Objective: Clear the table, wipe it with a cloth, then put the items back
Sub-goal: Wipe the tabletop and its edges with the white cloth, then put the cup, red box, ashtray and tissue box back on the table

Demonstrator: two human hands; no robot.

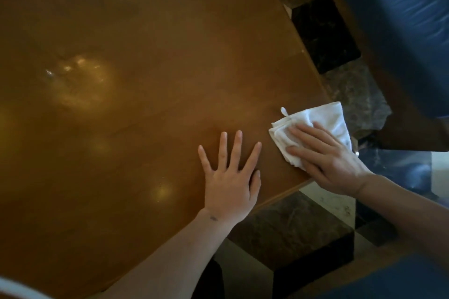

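my right hand [330, 160] lies flat, fingers straight, pressing the folded white cloth [323, 124] onto the near right corner of the brown table [145, 80]. my left hand [230, 177] rests just beside it, fingers spread, holding nothing.

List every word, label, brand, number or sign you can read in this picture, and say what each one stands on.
None: no readable text shows anywhere in the head view.
The white cloth under the right hand has a small loop tab, with no print on it.
The left hand lies flat on the wooden table; the small dark mark on its wrist is too small to read.
The blue seat shows no label.
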